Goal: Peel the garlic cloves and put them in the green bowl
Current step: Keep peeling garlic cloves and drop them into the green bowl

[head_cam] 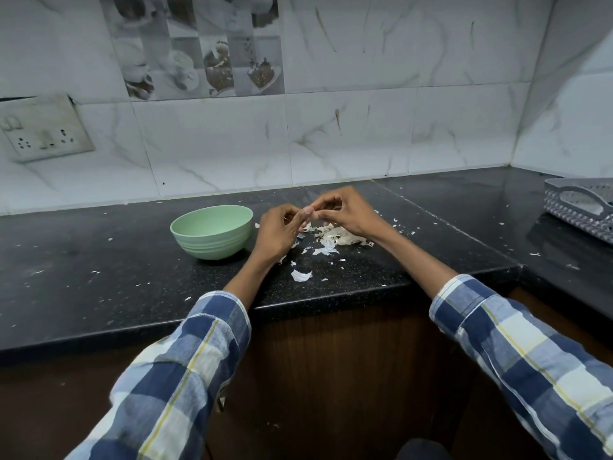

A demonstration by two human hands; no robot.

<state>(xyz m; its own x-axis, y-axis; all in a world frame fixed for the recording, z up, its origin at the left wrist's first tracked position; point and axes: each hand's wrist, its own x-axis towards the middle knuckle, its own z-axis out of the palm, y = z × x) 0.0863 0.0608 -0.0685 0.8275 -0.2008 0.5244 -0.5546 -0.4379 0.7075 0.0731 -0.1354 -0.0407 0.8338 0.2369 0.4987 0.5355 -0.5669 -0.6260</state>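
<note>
Peeling takes place above the black countertop (132, 260), with both hands raised clear of the surface so that loosened skin falls straight down. The left hand (277, 232) curls its fingers around a garlic clove (306, 211) and pinches it from the left. The right hand (345, 212) meets it from the right, fingertips pinched on the same clove, apparently picking at the skin. Holding the clove between two opposed pinches lets one hand steady it while the other strips it.

The clove shows only as a small pale, slightly pinkish patch between the fingertips. Whether it is fully peeled cannot be told, as the fingers hide most of it.

A pile of peels (335, 237) lies directly beneath and just near of the hands, with a larger loose white flake (301, 275) nearer the counter edge and small scraps scattered across the surface. The pile's position under the hands fits the working height chosen.

The green bowl (212, 231) stands upright just to the left of the left hand, close enough for a short transfer once the clove is clean. Its visible inner wall is bare; the bottom is not in view, so its contents cannot be judged.

A grey perforated basket (578, 207) sits far right on the counter, well apart from the work. Checked shirt sleeves (185, 376) cover both forearms.
</note>
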